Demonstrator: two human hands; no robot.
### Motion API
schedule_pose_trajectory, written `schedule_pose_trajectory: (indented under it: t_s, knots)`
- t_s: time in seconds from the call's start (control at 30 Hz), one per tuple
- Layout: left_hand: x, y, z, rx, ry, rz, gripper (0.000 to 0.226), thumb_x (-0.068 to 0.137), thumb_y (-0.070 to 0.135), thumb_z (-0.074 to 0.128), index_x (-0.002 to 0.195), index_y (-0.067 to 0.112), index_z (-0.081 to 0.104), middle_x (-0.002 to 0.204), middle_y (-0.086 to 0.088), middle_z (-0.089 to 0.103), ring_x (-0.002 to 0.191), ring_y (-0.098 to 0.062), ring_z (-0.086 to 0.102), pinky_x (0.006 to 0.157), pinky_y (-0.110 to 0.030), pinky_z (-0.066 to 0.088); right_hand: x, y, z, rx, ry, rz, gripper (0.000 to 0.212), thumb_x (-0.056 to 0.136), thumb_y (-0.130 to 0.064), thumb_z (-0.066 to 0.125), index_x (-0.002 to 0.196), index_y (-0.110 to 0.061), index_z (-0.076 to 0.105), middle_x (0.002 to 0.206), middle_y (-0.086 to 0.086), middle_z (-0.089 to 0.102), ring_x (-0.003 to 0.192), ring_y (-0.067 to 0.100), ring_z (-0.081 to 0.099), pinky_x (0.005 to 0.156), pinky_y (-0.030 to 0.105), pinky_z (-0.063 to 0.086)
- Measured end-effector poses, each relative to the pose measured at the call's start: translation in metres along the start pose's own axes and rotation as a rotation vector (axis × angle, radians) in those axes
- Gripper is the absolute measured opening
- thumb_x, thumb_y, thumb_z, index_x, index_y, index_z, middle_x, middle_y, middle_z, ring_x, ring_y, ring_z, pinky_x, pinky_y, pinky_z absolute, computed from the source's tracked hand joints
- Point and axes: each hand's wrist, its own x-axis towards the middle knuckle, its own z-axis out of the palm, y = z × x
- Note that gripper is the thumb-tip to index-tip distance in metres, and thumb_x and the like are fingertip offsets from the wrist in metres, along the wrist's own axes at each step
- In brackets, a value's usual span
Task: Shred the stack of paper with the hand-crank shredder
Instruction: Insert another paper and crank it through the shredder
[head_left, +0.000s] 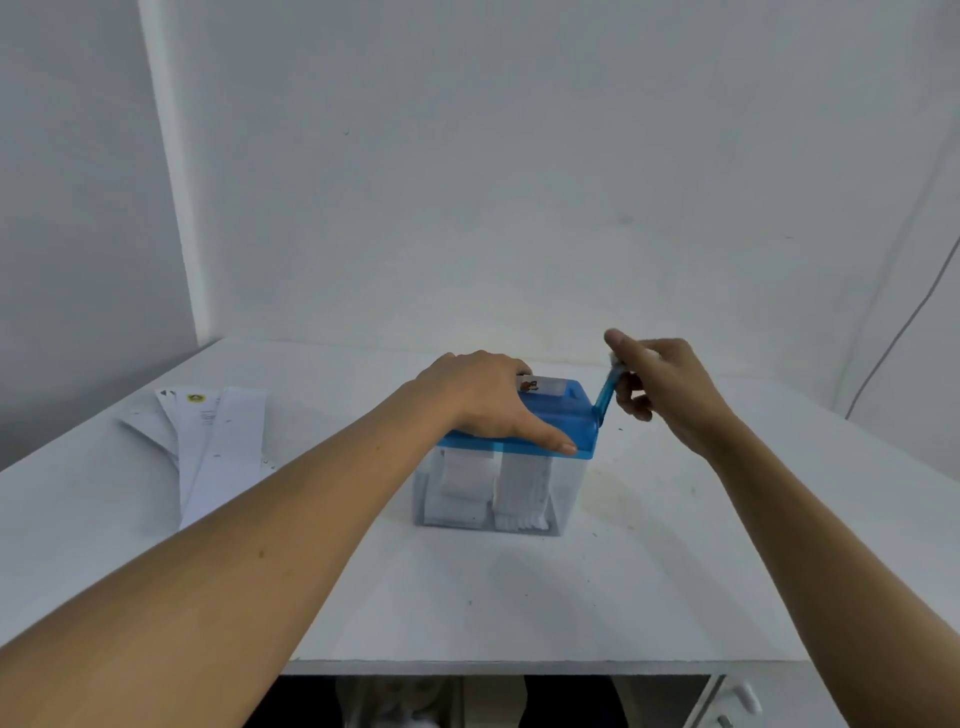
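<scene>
White wall (519, 156) stands behind a white worktop (519, 597) that fills the lower half of the head view.

Both bare forearms reach in from the near edge. The left grip (483, 400) lies palm down on the blue lid (566, 415) of the shredder (569, 488). Its fingers are spread apart and fairly straight, pressing on the lid, with the thumb along the lid's near edge; it is clamped on nothing. Directly below this grip is the shredder's clear bin, standing on the worktop, and inside it white strips (522, 488) hang down to the floor of the bin. Just beyond the fingers, a slip of paper (535, 384) with a dark print sticks out of the lid's slot.

The right grip (665, 389) is to the right of the left one, beside the lid's right end. It is closed on the knob at the top of the blue crank (605, 397); thumb and curled fingers pinch it, and the forefinger points up and away. From this grip the crank slants down and to the left, into the lid's side.

Well to the left of the left grip, apart from the shredder, the stack of paper (218, 441) lies fanned out flat on the worktop. Far to the right of the right grip, a thin cable (893, 338) runs down the wall.
</scene>
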Motion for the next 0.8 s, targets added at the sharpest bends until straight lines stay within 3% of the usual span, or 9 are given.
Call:
schedule_pose_trajectory:
  t_s: [0.17, 0.27, 0.37, 0.43, 0.5, 0.67, 0.8]
  knots:
    - [0.0, 0.002, 0.001, 0.025, -0.007, 0.007, 0.097, 0.062, 0.092, 0.064, 0.137, 0.031, 0.052, 0.127, 0.012, 0.062, 0.104, -0.017, 0.058, 0.087, -0.036, 0.049, 0.02, 0.011, 0.017, 0.067, 0.141, 0.032, 0.037, 0.1, -0.041, 0.058, 0.079, -0.011, 0.056, 0.064, -0.002, 0.052, 0.05, 0.013, 0.044, 0.044, 0.025, 0.038]
    - [-0.001, 0.001, 0.001, -0.008, -0.004, 0.007, 0.094, 0.059, 0.092, 0.066, 0.133, 0.034, 0.054, 0.123, 0.014, 0.062, 0.103, -0.016, 0.058, 0.088, -0.037, 0.05, 0.026, 0.029, 0.034, 0.247, 0.188, 0.214, 0.033, 0.099, -0.039, 0.06, 0.082, -0.012, 0.053, 0.069, 0.001, 0.053, 0.057, 0.014, 0.046, 0.052, 0.029, 0.042]
    - [0.0, -0.002, 0.004, -0.02, 0.0, 0.01, 0.087, 0.057, 0.093, 0.065, 0.123, 0.038, 0.057, 0.111, 0.018, 0.064, 0.098, -0.013, 0.06, 0.085, -0.035, 0.051, 0.016, 0.057, 0.051, 0.275, 0.132, 0.411, 0.027, 0.097, -0.032, 0.057, 0.088, -0.008, 0.065, 0.076, 0.009, 0.059, 0.069, 0.024, 0.054, 0.065, 0.036, 0.046]
    - [0.002, -0.003, 0.005, -0.018, 0.01, 0.015, 0.087, 0.054, 0.095, 0.063, 0.12, 0.039, 0.058, 0.106, 0.02, 0.064, 0.095, -0.011, 0.061, 0.083, -0.035, 0.051, 0.001, 0.071, 0.056, 0.192, 0.078, 0.492, 0.028, 0.095, -0.014, 0.043, 0.077, -0.011, 0.064, 0.065, 0.005, 0.054, 0.056, 0.017, 0.046, 0.055, 0.029, 0.039]
    - [0.002, -0.003, 0.005, -0.027, 0.018, 0.012, 0.091, 0.053, 0.096, 0.062, 0.123, 0.039, 0.058, 0.11, 0.019, 0.064, 0.098, -0.012, 0.06, 0.085, -0.036, 0.051, -0.017, 0.072, 0.055, 0.098, 0.031, 0.557, 0.028, 0.094, -0.008, 0.037, 0.07, -0.013, 0.05, 0.053, -0.001, 0.044, 0.045, 0.011, 0.034, 0.045, 0.023, 0.028]
    - [0.001, -0.002, 0.004, -0.012, 0.0, 0.007, 0.096, 0.055, 0.096, 0.061, 0.132, 0.039, 0.054, 0.118, 0.019, 0.061, 0.104, -0.015, 0.058, 0.086, -0.037, 0.049, -0.066, 0.052, 0.039, -0.044, -0.121, 0.501, 0.036, 0.101, -0.02, 0.041, 0.066, -0.014, 0.046, 0.054, 0.004, 0.047, 0.045, 0.015, 0.037, 0.045, 0.025, 0.032]
    - [0.0, -0.001, 0.001, -0.028, -0.016, 0.006, 0.087, 0.058, 0.093, 0.064, 0.126, 0.04, 0.056, 0.11, 0.02, 0.062, 0.098, -0.011, 0.06, 0.08, -0.034, 0.049, -0.09, 0.004, 0.008, 0.119, -0.162, 0.374, 0.044, 0.1, -0.037, 0.046, 0.064, -0.013, 0.052, 0.054, 0.009, 0.046, 0.045, 0.02, 0.039, 0.045, 0.026, 0.03]
